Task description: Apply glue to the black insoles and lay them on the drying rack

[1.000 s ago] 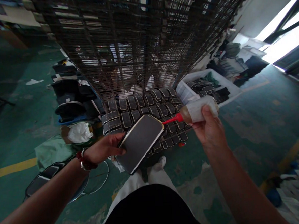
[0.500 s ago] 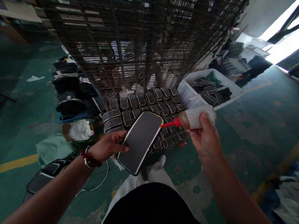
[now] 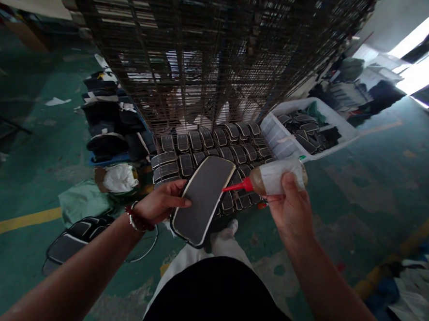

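My left hand (image 3: pixel 166 200) is closed on the left edge of a dark grey rounded panel (image 3: pixel 205 200), thumb on its face. A pale line runs round the panel's rim, and the panel is held tilted in front of my legs. In my right hand (image 3: pixel 289 209) is a squeeze bottle (image 3: pixel 273 177), wrapped in white and lying nearly level, with a brownish end. Its red nozzle (image 3: pixel 238 185) points left, the tip at the panel's right edge; whether it touches, I cannot tell.
Behind the panel, rows of smaller dark pale-edged pieces (image 3: pixel 184 142) lie on a wire rack (image 3: pixel 201 59). A white bin (image 3: pixel 278 139) of dark pieces stands right. Left are stacked dark pieces (image 3: pixel 104 116), a green bag (image 3: pixel 81 202) and more panels (image 3: pixel 74 241) on the floor.
The red nozzle tip has moved from the panel's upper right corner down along its right edge. My right hand and the bottle have shifted left. The left hand still holds the panel.
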### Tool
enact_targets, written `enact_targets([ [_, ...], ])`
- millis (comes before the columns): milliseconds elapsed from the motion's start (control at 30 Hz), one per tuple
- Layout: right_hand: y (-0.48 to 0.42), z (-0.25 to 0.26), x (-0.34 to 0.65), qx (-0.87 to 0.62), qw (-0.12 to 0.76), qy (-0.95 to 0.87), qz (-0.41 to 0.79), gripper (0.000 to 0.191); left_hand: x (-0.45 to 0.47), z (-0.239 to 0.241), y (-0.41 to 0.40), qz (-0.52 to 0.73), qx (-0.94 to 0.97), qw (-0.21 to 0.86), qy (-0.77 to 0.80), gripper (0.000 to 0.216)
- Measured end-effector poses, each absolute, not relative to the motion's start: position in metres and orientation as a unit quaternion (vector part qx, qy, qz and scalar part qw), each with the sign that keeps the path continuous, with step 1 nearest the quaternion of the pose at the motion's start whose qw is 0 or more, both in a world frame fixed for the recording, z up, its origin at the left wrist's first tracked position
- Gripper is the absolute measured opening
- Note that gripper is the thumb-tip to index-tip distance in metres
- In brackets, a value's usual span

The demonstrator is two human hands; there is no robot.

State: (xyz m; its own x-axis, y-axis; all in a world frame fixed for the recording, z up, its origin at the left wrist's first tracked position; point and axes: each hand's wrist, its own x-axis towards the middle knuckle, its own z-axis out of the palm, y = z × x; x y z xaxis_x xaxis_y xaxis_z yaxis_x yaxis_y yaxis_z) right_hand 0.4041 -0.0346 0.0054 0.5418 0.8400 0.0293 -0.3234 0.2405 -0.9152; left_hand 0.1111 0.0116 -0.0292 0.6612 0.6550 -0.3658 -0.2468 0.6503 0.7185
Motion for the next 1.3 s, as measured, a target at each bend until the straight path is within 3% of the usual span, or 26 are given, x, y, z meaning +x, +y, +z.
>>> enact_targets([
  [300,-0.047,0.0,0.392,-0.478,0.718,-0.319,0.393,0.032,0.109,-0.032,0.013,0.265,0.283,0.86,0.331,0.048],
  [1000,-0.081,0.003,0.378,-0.431,0.682,-0.398,0.437,0.055,0.11,-0.048,0.016,0.309,0.21,0.853,0.365,0.045],
  [1300,-0.083,-0.008,0.372,-0.441,0.703,-0.358,0.428,0.047,0.116,-0.044,0.015,0.371,0.143,0.818,0.416,0.042],
])
